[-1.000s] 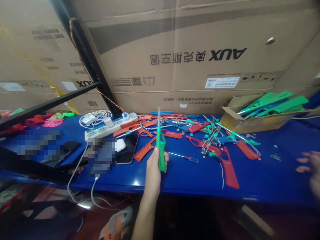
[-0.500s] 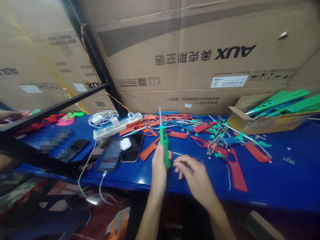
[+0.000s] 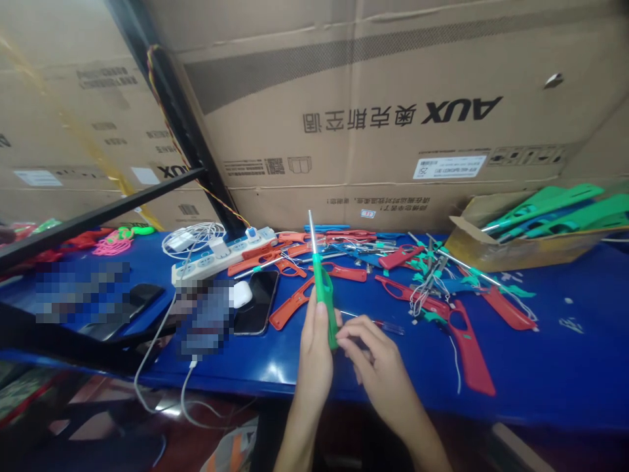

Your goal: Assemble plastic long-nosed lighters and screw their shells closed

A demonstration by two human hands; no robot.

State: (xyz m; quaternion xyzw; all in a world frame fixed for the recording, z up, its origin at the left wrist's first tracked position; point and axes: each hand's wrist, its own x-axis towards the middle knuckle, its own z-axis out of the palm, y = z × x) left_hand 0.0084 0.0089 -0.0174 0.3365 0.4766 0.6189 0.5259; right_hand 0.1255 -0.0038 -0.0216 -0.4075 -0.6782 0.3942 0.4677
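Note:
My left hand (image 3: pixel 317 337) is closed round the handle of a green long-nosed lighter (image 3: pixel 324 288), whose metal tube points up and away from me. Close by its lower end is my right hand (image 3: pixel 368 347), thumb and fingertips pinched together. Whatever is in that pinch, if anything, is too small to make out. Behind my right hand lies a screwdriver (image 3: pixel 390 327) with a clear handle. Red lighter shells (image 3: pixel 469 347) and loose metal parts with white wires (image 3: pixel 435 282) are spread to the right. An orange lighter shell (image 3: pixel 289 305) lies just left of the green lighter.
A cardboard box (image 3: pixel 531 252) of green lighters stands at the right. On the left are a power strip (image 3: pixel 196 267), a phone (image 3: pixel 263 301) with a white earbud case (image 3: pixel 240 295), and charging cables. A black metal frame (image 3: pixel 177 111) and large cartons (image 3: pixel 368 59) stand behind.
My right hand's pinched fingers have come closer to the lower end of the green lighter. The camera view has shifted slightly, uncovering more of the screwdriver.

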